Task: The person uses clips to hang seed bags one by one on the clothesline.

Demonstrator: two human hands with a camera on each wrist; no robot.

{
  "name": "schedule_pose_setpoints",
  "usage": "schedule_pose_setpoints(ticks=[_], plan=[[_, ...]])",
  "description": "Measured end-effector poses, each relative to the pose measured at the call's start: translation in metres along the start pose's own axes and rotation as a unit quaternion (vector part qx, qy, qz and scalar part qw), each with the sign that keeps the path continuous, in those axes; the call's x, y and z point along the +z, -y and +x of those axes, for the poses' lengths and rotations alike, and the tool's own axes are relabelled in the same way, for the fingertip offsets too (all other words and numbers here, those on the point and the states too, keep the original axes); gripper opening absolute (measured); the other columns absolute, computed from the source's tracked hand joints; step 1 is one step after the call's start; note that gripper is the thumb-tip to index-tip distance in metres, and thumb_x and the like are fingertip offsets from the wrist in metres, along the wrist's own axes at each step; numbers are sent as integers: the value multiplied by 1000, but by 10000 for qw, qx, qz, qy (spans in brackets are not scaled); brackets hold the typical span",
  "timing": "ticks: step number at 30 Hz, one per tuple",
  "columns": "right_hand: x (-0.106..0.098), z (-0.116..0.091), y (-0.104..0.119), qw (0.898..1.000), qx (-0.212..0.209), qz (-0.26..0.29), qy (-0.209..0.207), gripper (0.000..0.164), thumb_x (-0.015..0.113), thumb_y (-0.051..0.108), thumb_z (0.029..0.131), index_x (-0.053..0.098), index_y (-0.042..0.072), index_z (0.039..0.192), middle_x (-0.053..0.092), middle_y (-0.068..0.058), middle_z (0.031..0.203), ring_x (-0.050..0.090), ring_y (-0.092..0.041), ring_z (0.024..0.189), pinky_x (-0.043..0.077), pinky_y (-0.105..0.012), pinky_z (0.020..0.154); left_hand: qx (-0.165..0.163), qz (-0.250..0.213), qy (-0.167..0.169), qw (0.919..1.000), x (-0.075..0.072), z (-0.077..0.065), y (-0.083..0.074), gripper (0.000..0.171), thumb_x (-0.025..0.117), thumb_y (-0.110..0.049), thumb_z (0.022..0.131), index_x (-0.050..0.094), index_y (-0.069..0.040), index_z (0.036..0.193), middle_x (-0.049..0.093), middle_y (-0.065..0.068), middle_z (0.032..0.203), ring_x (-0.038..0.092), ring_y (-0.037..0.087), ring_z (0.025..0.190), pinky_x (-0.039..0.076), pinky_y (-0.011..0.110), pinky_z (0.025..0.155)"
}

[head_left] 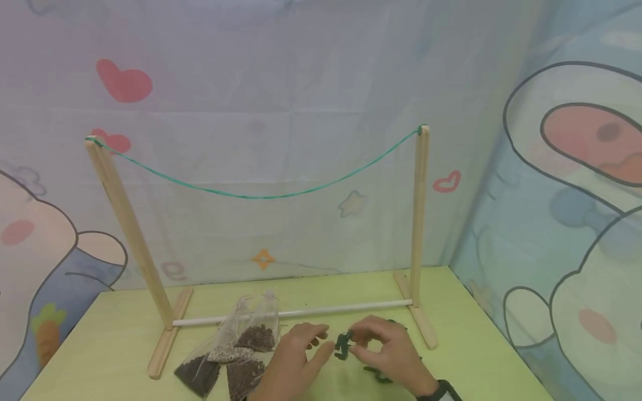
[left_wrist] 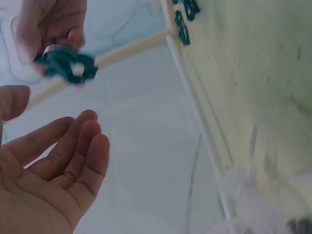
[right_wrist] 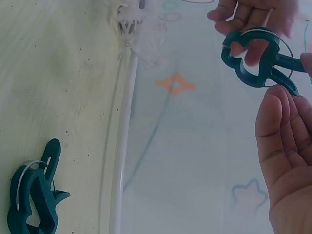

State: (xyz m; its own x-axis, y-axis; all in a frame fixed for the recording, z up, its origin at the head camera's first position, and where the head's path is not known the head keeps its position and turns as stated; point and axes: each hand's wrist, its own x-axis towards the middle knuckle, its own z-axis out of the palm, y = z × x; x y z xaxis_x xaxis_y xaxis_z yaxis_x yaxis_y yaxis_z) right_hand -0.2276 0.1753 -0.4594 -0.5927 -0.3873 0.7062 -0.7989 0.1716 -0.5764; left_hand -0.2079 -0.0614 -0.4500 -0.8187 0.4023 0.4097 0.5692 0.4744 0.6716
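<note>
Between thumb and fingers, my right hand (head_left: 386, 351) pinches the two handle ends of a dark green plastic plant clip (head_left: 343, 346). Its rounded jaws point toward my left hand, as the right wrist view shows on the same clip (right_wrist: 267, 63) with a thin wire spring. My left hand (head_left: 296, 359) is held up just left of the clip, fingers loosely bent and thumb apart, holding nothing. In the left wrist view its fingers (left_wrist: 92, 161) are below the blurred clip (left_wrist: 56, 61). More green clips (head_left: 378, 374) lie on the table under and behind my right hand.
A wooden stand has a left post (head_left: 125, 223) and a right post (head_left: 418, 223), with a sagging green string (head_left: 251, 197) between their tops. A white rod (head_left: 346, 307) joins their bases. Several sheer drawstring bags (head_left: 257, 337) with dark or speckled bits lie at left on the table (head_left: 75, 362).
</note>
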Motion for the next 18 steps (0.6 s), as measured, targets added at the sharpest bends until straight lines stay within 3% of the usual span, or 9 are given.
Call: schedule_pose_setpoints(ticks=[4,8,12,15,18], plan=[[-3,0,-3,9994,-29,-188,-302,26,79,-11,83,74,4,103,74,-9,89,68,-8,74,59,-29,61,-471,393,37,9981,-20,-1,8,34,57,-25,109,66,-5,133,68,12,119,66,21,95,56,31,74],[-6,-2,-5,9979,104,-308,-564,24,79,-13,82,74,4,99,75,-10,88,69,-7,77,58,-26,62,-860,1126,164,9898,-37,-4,20,26,64,-7,101,69,-1,126,67,15,115,66,28,98,57,39,77],[-8,-3,-7,9965,205,-334,-736,21,77,-14,83,75,3,95,75,-11,86,70,-7,77,58,-23,65,-1048,1527,415,9818,-46,-8,36,23,66,5,94,72,5,116,69,19,111,66,38,103,57,51,83],[-9,-4,-10,9960,193,-359,-796,21,77,-14,83,75,5,93,75,-9,85,70,-7,76,59,-22,66,-1105,1604,595,9790,-46,-10,47,21,65,9,93,74,5,112,71,19,108,67,40,101,56,55,86],[-9,-5,-13,9957,238,-370,-817,21,77,-12,84,75,7,93,75,-7,85,70,-7,76,59,-25,65,-999,1655,813,9778,-44,-10,55,20,65,12,90,76,3,104,72,16,98,67,35,91,55,51,82]])
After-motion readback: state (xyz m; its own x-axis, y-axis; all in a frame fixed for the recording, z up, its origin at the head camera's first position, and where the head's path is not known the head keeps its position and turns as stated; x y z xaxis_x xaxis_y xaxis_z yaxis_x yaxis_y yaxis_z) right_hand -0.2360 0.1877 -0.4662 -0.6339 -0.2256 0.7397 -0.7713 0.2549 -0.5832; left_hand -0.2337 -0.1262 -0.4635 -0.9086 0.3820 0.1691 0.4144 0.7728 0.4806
